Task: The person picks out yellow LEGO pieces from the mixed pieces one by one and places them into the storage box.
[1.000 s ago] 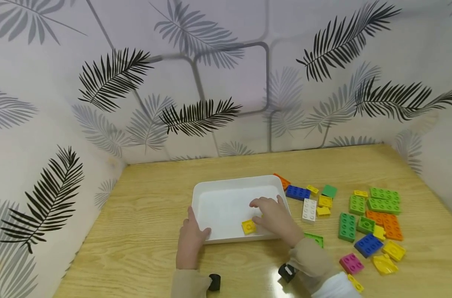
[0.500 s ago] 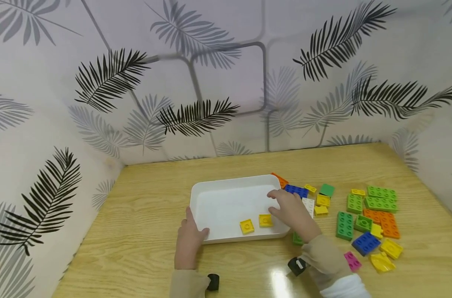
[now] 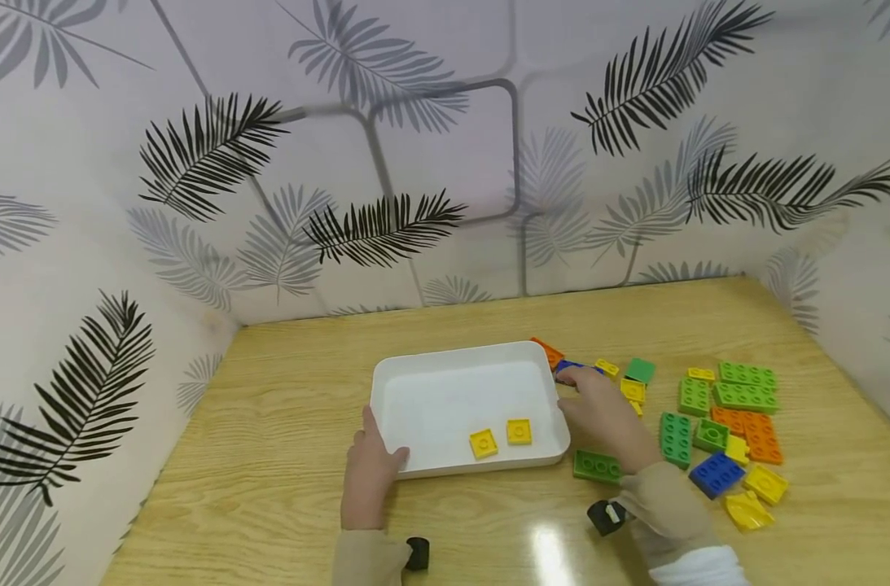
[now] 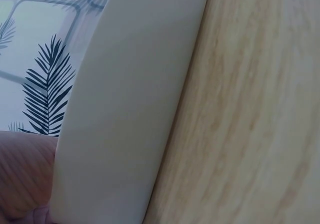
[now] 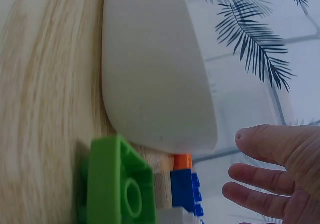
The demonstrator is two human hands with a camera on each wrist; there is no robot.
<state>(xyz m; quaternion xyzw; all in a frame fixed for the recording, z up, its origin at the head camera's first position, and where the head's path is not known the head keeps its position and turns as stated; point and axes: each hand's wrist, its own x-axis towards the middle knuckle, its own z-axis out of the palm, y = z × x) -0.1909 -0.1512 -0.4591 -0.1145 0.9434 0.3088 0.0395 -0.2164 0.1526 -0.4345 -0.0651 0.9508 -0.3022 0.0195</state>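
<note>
- Nearest us, the left hand [image 3: 371, 472] pinches the near-left corner of the white tray [image 3: 445, 391]!
- Just beside its near-right corner, we spot a green brick [image 3: 593, 465].
- Inside, 2 yellow pieces [image 3: 484, 443] lie near the front wall, slightly apart.
- Right hand [image 3: 609, 413]: fingers parted, raised by the tray's right end.
- Farther, we find a blue brick [image 5: 181, 191], then an orange piece [image 3: 548, 352].
- Behind everything, a leaf-patterned backdrop [image 3: 445, 268].

"What's worn on the left?"
"A beige sleeve [image 3: 367, 557], with a small black block [image 3: 418, 554] at its right."
"And the right?"
"A beige cuff [image 3: 668, 505], white cloth [image 3: 701, 567] nearer, a white-marked black block [image 3: 602, 518]."
</note>
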